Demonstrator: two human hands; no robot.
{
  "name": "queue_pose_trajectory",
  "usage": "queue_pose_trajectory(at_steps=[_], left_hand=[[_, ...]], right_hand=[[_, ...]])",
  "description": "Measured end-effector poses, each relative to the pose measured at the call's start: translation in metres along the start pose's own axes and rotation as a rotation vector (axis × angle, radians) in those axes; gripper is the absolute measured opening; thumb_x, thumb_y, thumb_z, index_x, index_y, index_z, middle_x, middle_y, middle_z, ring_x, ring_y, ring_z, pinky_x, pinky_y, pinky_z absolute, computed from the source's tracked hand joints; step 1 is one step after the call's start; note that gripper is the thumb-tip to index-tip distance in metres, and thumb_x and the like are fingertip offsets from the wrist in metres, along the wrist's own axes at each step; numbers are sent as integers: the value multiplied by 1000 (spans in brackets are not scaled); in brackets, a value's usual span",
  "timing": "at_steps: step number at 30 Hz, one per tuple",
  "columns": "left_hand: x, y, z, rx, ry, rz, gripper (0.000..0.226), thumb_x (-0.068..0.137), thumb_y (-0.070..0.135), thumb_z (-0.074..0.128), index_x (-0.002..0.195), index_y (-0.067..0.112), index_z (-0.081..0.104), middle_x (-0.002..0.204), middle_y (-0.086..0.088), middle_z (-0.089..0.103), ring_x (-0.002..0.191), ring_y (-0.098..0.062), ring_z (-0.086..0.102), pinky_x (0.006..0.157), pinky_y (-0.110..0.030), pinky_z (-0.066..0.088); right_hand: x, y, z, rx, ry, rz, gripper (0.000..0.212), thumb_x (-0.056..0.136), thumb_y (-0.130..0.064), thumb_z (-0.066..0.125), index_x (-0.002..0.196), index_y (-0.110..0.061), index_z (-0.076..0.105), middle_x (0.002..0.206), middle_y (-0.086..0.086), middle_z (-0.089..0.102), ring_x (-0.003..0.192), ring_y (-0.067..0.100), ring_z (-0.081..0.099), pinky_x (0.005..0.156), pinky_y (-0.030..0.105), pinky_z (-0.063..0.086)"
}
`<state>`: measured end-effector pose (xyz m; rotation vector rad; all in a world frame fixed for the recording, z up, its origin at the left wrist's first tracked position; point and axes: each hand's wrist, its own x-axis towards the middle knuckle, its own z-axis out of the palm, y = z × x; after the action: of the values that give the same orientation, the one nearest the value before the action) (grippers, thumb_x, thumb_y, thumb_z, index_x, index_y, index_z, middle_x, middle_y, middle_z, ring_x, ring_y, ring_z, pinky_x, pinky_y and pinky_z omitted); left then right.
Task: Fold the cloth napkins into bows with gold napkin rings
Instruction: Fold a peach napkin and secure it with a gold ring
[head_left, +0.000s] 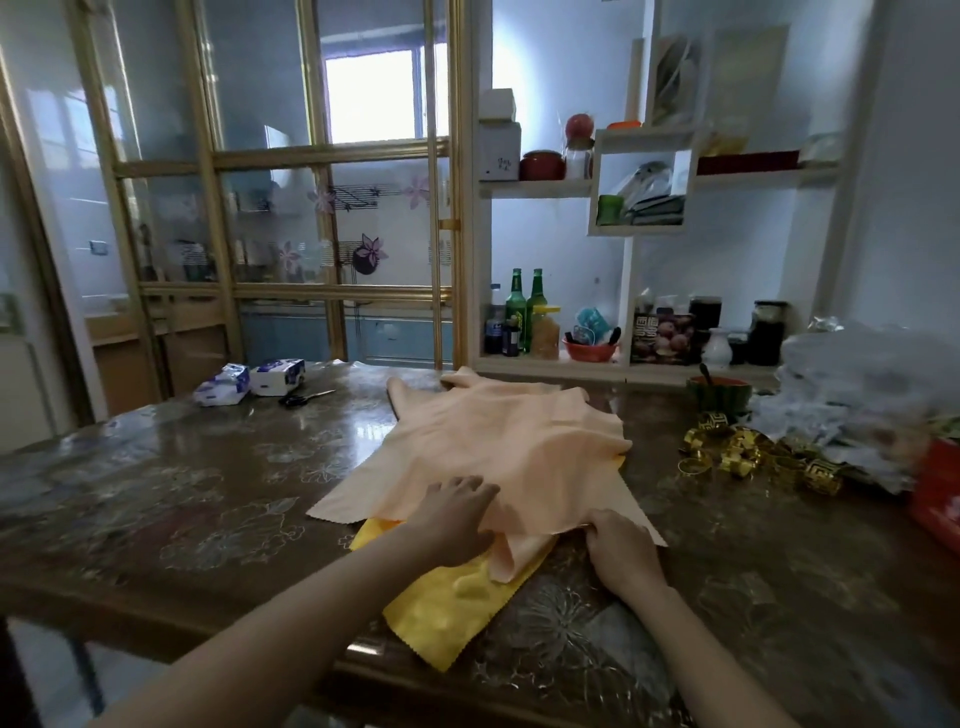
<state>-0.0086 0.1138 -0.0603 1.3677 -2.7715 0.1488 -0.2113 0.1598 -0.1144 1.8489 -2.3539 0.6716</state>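
On the glossy brown table (156, 493), our left hand (457, 519) presses flat on the light, floppy-looking peach cloth napkin (509, 447) while our right hand (618, 545) pinches its near edge, so we'd grab corners.

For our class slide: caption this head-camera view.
Left hand presses, right hand pinches a peach cloth napkin over a yellow cloth napkin; gold metal napkin rings wait nearby.

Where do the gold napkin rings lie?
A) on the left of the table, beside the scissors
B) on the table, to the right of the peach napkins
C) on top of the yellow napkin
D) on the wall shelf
B: the gold napkin rings lie in a loose pile on the table, right of the peach napkins.
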Motion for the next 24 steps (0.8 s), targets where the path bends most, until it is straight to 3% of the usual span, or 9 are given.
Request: queue_pose_trajectory(at_steps=[5, 11, 13, 16, 18, 20, 22, 24], left_hand=[[6, 0, -2, 28, -10, -4, 62, 93, 44, 48, 146, 19, 26, 151, -7, 29, 137, -27, 29, 111, -42, 28], [12, 19, 5, 32, 30, 39, 70, 92, 52, 44, 150, 24, 15, 156, -5, 16, 141, -26, 21, 114, -43, 18], [15, 24, 7, 37, 85, 80, 62, 96, 45, 42, 149, 24, 17, 156, -6, 17, 141, -24, 21, 113, -43, 18], [13, 25, 8, 10, 93, 130, 48, 99, 25, 39, 146, 21, 28, 155, -8, 21, 140, -25, 26, 111, -40, 23], [9, 15, 10, -69, 104, 163, 45, 97, 13, 39, 141, 18, 39, 150, -7, 34, 135, -26, 36, 107, -37, 31], [4, -3, 10, -241, 95, 166, 42, 95, 11, 40, 135, 18, 48, 138, -4, 51, 126, -24, 47, 98, -32, 38], [-5, -21, 9, -425, 41, 135, 38, 96, 10, 40, 131, 16, 53, 131, -2, 57, 119, -20, 51, 94, -26, 39], [-12, -39, 6, -563, -9, 159, 31, 97, 7, 40, 122, 9, 58, 120, -3, 62, 108, -16, 56, 85, -20, 41]], right_hand=[[-5, 1, 1, 222, 97, -59, 25, 96, -14, 39, 96, -13, 64, 97, 6, 67, 90, 27, 60, 75, 36, 46], [-14, -2, -4, 262, 214, -253, 20, 94, -11, 49, 97, -17, 68, 95, 1, 67, 91, 19, 61, 78, 29, 45], [-16, -13, -8, 209, 252, -331, 24, 93, -10, 50, 106, -18, 69, 100, -2, 68, 93, 18, 61, 82, 29, 46], [-23, -30, -23, 161, 306, -461, 27, 81, -19, 48, 89, -24, 73, 81, -12, 70, 72, 7, 64, 65, 21, 51], [-30, -44, -31, 81, 316, -519, 22, 75, -26, 52, 84, -31, 72, 75, -18, 67, 72, 1, 55, 60, 15, 48], [-33, -56, -36, 46, 202, -519, 30, 77, -18, 60, 103, -30, 67, 95, -15, 66, 93, 4, 49, 77, 22, 49], [-30, -48, -27, 26, 110, -467, 43, 88, -15, 53, 129, -28, 51, 128, -12, 52, 119, 10, 42, 100, 27, 33], [-24, -40, -27, 40, 48, -385, 41, 89, -15, 55, 129, -28, 53, 133, -13, 49, 124, 10, 41, 104, 25, 28]])
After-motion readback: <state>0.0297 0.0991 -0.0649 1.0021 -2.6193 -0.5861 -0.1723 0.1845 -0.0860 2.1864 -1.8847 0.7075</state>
